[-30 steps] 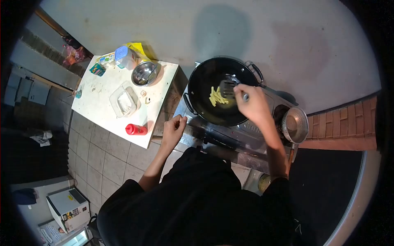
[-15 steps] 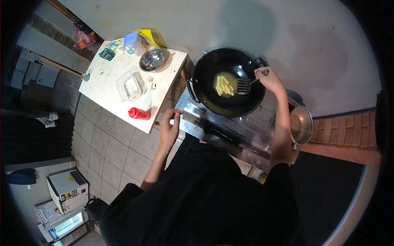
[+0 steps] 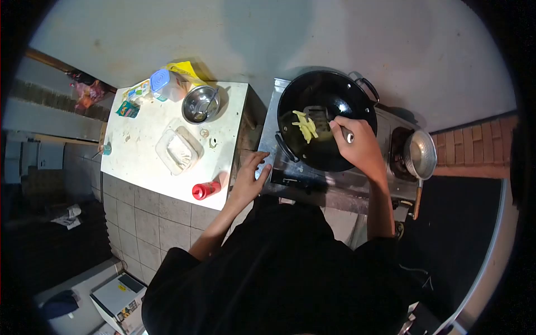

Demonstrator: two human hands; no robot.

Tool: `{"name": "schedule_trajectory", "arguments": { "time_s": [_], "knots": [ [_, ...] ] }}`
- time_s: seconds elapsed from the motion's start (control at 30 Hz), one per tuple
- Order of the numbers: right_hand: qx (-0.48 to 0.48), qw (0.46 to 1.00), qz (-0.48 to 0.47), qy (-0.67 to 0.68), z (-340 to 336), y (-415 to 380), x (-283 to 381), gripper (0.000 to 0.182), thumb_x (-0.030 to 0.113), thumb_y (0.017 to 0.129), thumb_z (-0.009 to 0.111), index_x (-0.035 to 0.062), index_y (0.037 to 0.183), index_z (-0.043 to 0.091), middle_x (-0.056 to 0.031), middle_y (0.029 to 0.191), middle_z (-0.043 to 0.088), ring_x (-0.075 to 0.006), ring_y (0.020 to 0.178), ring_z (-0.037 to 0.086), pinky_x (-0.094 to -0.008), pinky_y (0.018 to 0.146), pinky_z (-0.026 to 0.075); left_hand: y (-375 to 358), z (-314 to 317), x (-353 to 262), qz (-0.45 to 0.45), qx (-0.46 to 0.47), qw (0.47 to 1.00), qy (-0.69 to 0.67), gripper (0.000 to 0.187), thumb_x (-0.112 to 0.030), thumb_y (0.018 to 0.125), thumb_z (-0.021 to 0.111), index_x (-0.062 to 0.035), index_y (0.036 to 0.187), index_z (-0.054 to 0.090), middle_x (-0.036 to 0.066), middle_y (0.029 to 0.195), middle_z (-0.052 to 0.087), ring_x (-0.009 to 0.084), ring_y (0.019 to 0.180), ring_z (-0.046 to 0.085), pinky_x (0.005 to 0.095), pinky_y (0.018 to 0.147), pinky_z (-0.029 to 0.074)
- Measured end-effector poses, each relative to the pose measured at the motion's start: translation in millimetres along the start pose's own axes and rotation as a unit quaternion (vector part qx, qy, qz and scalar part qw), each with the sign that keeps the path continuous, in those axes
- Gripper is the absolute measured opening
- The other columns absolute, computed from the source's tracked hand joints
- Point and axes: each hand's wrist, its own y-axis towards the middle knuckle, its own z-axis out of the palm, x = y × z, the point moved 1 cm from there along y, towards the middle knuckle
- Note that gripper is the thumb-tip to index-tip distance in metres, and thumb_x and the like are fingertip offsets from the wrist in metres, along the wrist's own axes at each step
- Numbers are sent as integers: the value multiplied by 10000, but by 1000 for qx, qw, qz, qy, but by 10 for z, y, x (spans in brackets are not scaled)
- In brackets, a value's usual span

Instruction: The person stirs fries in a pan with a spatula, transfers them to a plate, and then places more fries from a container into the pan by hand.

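My right hand [image 3: 360, 146] is closed around the handle of a slotted spatula [image 3: 317, 113], over the near right part of a black wok [image 3: 336, 82]. The spatula's head is low in the wok, just beside a cluster of pale yellow potato strips [image 3: 305, 128] in oil. The wok sits on a metal gas stove [image 3: 410, 118]. At the stove's left edge, near one of the wok's loop handles [image 3: 286, 148], my left hand [image 3: 249, 180] is open with its fingers apart, holding nothing.
A small metal saucepan [image 3: 421, 155] with a wooden handle stands on the stove's right side. On the white table [image 3: 134, 167] to the left are a red bottle [image 3: 206, 190], a clear plastic container [image 3: 178, 151], a steel bowl [image 3: 201, 105] and a blue-lidded tub [image 3: 162, 84].
My right hand has moved from the wok's right rim to over its near side, bringing the spatula behind the potato strips. My left hand's fingers have spread. The view has shifted.
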Motion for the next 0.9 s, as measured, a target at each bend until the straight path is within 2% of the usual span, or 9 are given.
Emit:
{"name": "schedule_trajectory", "arguments": {
  "time_s": [0.1,0.2,0.23,0.3,0.37,0.5,0.63,0.8,0.9],
  "knots": [
    [11,999,34,-24,10,-48,161,221,190,930,603,-8,905,698,-228,752,646,-418,729,640,-431,660,503,160,-156,-16,46,29,998,25,323,-129,962,603,11,1253,601,158,1206,595,265,1053,627,341,888,504],
    [-14,999,10,-49,-84,-61,154,240,204,936,598,-11,918,703,-226,743,646,-421,722,635,-426,663,502,291,-182,-22,47,39,998,-10,325,-180,960,605,19,1217,610,188,1235,582,374,1137,590,377,929,477],
    [-13,998,43,-37,-152,-39,152,256,222,935,603,-13,923,706,-225,739,649,-414,708,638,-419,669,501,316,-161,-14,47,38,998,-14,325,-180,960,605,19,1217,610,188,1235,582,374,1137,590,377,929,477],
    [-10,997,71,-25,-250,12,40,274,240,935,609,-15,928,709,-223,735,652,-407,694,640,-411,675,500,350,-127,-41,71,27,997,6,328,-152,960,620,9,1246,616,159,1246,580,271,1078,618,339,905,495],
    [-68,991,80,-87,-329,6,-235,312,279,928,630,-21,926,714,-209,739,666,-373,675,646,-403,694,494,316,-58,-108,61,22,998,-8,332,-154,963,620,6,1253,611,156,1250,578,267,1085,616,338,910,494],
    [33,979,199,-35,-583,155,-575,330,288,924,625,-23,978,720,-209,812,688,-333,741,655,-400,735,492,195,56,-299,9,9,999,-34,355,-156,965,622,4,1280,587,153,1249,576,258,1101,611,331,928,489],
    [-24,989,129,-72,-561,304,-1007,305,265,915,623,-24,896,716,-174,740,684,-265,686,644,-386,709,478,76,185,-283,4,-27,999,-30,423,-171,955,631,-15,1336,534,142,1306,544,269,1115,610,366,907,504],
    [146,974,123,122,-407,531,-1487,348,251,932,573,23,672,540,23,587,465,-87,611,454,-281,597,363,-16,444,-309,-27,-49,997,-57,534,-179,941,659,-12,1414,477,143,1426,471,273,1196,589,369,945,500],
    [178,928,206,255,-112,512,-1638,326,237,940,568,28,690,560,31,609,485,-81,626,453,-274,602,358,-47,514,-463,-36,-75,996,-22,536,-181,944,657,-8,1417,477,141,1455,453,275,1193,590,373,956,497]
  ]
}}
